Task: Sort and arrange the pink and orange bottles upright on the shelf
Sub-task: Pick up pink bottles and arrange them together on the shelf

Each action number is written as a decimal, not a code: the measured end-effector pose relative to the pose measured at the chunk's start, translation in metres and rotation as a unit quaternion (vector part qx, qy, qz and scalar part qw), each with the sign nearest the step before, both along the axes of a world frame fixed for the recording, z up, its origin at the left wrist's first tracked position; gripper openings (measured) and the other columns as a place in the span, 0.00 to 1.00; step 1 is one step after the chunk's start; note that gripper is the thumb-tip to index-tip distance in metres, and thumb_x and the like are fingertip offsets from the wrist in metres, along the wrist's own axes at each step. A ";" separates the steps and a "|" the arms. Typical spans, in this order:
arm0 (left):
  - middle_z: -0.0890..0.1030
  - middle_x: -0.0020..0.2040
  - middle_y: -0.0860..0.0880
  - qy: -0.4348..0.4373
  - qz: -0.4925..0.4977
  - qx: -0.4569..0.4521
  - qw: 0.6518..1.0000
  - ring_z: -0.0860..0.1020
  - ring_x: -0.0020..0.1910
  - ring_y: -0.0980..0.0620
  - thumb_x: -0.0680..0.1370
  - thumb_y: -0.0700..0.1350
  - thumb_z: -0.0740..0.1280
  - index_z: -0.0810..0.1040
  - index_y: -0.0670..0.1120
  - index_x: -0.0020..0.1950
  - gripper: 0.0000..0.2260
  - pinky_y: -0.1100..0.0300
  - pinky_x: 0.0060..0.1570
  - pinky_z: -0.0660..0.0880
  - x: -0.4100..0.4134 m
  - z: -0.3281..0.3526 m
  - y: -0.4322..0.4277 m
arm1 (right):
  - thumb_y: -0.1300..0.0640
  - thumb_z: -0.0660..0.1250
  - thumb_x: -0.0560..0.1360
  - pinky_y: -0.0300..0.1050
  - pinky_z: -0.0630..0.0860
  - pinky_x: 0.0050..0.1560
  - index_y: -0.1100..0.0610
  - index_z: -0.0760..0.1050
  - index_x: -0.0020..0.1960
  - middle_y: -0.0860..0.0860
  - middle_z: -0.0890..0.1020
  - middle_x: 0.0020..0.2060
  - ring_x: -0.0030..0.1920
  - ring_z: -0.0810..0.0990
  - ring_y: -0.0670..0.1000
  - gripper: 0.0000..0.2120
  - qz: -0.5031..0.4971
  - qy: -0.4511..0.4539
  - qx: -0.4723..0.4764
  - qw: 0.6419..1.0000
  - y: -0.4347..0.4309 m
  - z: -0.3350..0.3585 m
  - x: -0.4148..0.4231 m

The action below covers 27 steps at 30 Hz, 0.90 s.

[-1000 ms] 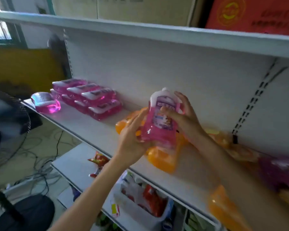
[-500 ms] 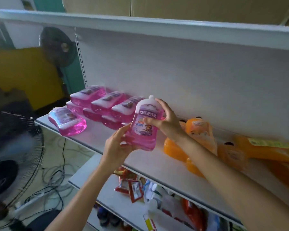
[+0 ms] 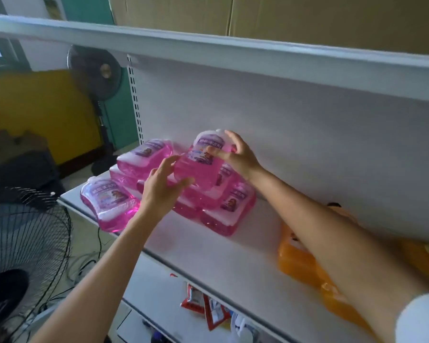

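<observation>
A pink bottle (image 3: 198, 162) with a white top and purple label is held over a stack of several pink bottles (image 3: 228, 204) lying flat on the white shelf (image 3: 228, 258). My right hand (image 3: 235, 157) grips its upper part, near the neck. My left hand (image 3: 161, 186) is at its lower left side, fingers spread and touching the base. Another pink bottle (image 3: 109, 204) lies alone at the shelf's left end. Orange bottles (image 3: 305, 263) lie on their sides at the right, partly hidden by my right arm.
The shelf's back panel (image 3: 307, 134) rises close behind the stack, and an upper shelf (image 3: 208, 48) carries cardboard boxes. A standing fan (image 3: 20, 243) is at the lower left, another fan (image 3: 94, 70) farther back. A lower shelf (image 3: 208, 313) holds packets.
Both hands carried the pink bottle leftward from above the orange bottles to just over the pink stack. My left hand's fingers have spread along the bottle's base.
</observation>
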<state>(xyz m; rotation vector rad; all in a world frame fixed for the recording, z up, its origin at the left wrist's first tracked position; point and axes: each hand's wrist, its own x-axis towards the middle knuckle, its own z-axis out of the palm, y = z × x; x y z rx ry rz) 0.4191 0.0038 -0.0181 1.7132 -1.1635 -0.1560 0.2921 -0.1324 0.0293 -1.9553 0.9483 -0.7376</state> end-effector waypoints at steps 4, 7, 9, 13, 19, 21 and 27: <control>0.73 0.66 0.47 -0.124 0.046 0.080 0.988 0.66 0.67 0.46 0.78 0.52 0.60 0.59 0.51 0.72 0.24 0.47 0.64 0.57 0.010 -0.010 -0.018 | 0.38 0.56 0.77 0.48 0.63 0.68 0.52 0.56 0.76 0.54 0.66 0.72 0.71 0.66 0.56 0.32 0.004 0.079 -0.019 0.997 -0.013 -0.023 0.016; 0.70 0.69 0.48 -0.151 0.054 0.095 0.983 0.64 0.68 0.46 0.78 0.54 0.58 0.57 0.53 0.73 0.24 0.48 0.62 0.58 0.012 -0.009 -0.020 | 0.37 0.55 0.77 0.51 0.63 0.69 0.53 0.56 0.76 0.55 0.66 0.72 0.71 0.65 0.56 0.33 -0.020 0.082 -0.038 0.996 -0.016 -0.027 0.020; 0.67 0.71 0.47 -0.160 0.045 0.096 0.981 0.63 0.69 0.45 0.78 0.54 0.59 0.54 0.54 0.75 0.26 0.47 0.64 0.58 0.014 -0.010 -0.019 | 0.38 0.56 0.77 0.51 0.64 0.69 0.53 0.57 0.75 0.55 0.66 0.72 0.71 0.65 0.56 0.32 -0.034 0.075 -0.042 0.996 -0.016 -0.026 0.019; 0.62 0.73 0.44 -0.190 0.031 0.088 0.977 0.60 0.70 0.42 0.79 0.50 0.60 0.56 0.55 0.74 0.25 0.39 0.66 0.59 0.009 -0.006 -0.010 | 0.44 0.58 0.79 0.48 0.64 0.68 0.54 0.60 0.74 0.55 0.68 0.71 0.70 0.66 0.55 0.28 -0.058 0.056 -0.082 0.993 -0.010 -0.021 0.010; 0.66 0.70 0.37 -0.382 -0.006 0.044 0.923 0.62 0.69 0.34 0.71 0.55 0.55 0.65 0.50 0.69 0.27 0.34 0.66 0.58 -0.019 0.010 0.002 | 0.54 0.64 0.76 0.46 0.66 0.66 0.57 0.59 0.74 0.57 0.70 0.69 0.68 0.68 0.56 0.29 -0.116 0.050 -0.152 0.980 -0.003 -0.013 -0.020; 0.68 0.69 0.39 -0.384 -0.027 0.034 0.922 0.64 0.68 0.35 0.71 0.54 0.56 0.64 0.53 0.68 0.25 0.37 0.66 0.58 -0.031 0.016 0.003 | 0.56 0.65 0.75 0.46 0.66 0.65 0.57 0.59 0.74 0.58 0.70 0.68 0.68 0.69 0.56 0.30 -0.125 0.048 -0.155 0.979 0.001 -0.010 -0.036; 0.80 0.56 0.45 -0.331 -0.185 -0.030 0.925 0.77 0.55 0.44 0.71 0.48 0.59 0.79 0.44 0.57 0.18 0.49 0.56 0.73 -0.105 0.027 -0.004 | 0.59 0.66 0.73 0.46 0.66 0.65 0.58 0.62 0.73 0.59 0.72 0.66 0.66 0.70 0.57 0.29 -0.175 0.064 -0.173 0.967 0.005 0.004 -0.109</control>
